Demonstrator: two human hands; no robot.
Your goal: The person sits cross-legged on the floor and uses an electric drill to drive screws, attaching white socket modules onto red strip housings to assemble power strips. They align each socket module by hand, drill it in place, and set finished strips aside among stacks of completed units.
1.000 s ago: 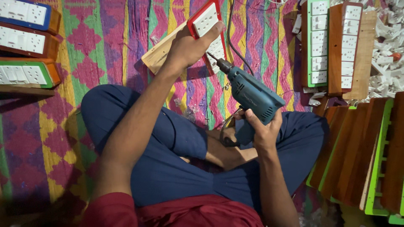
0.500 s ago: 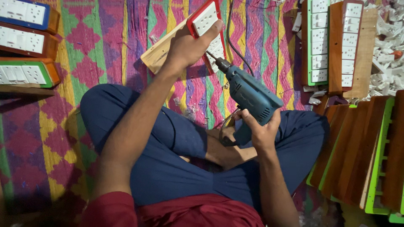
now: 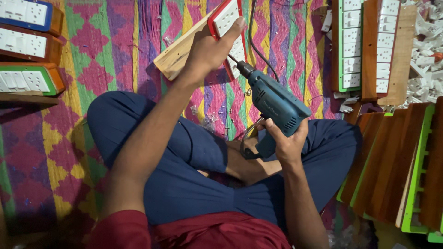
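My left hand point(image 3: 210, 48) presses down on a wooden switch board point(image 3: 182, 50) with a red-framed white socket plate point(image 3: 227, 18), lying on the striped mat in front of my crossed legs. My right hand point(image 3: 286, 140) grips the handle of a blue electric drill point(image 3: 272, 103). The drill's bit tip point(image 3: 233, 60) touches the lower edge of the red-framed plate, just right of my left hand. A black cord point(image 3: 258, 46) runs from the top of the view down behind the drill.
Finished switch boards with blue, red and green frames point(image 3: 25, 50) lie stacked at the left. More boards with green and brown frames point(image 3: 369, 46) lie at top right. Wooden boxes point(image 3: 397, 166) lean at the right. White loose parts point(image 3: 427, 41) are piled at far right.
The drill has shifted slightly up and left, its bit closer against the red-framed plate. My left hand stays on the board.
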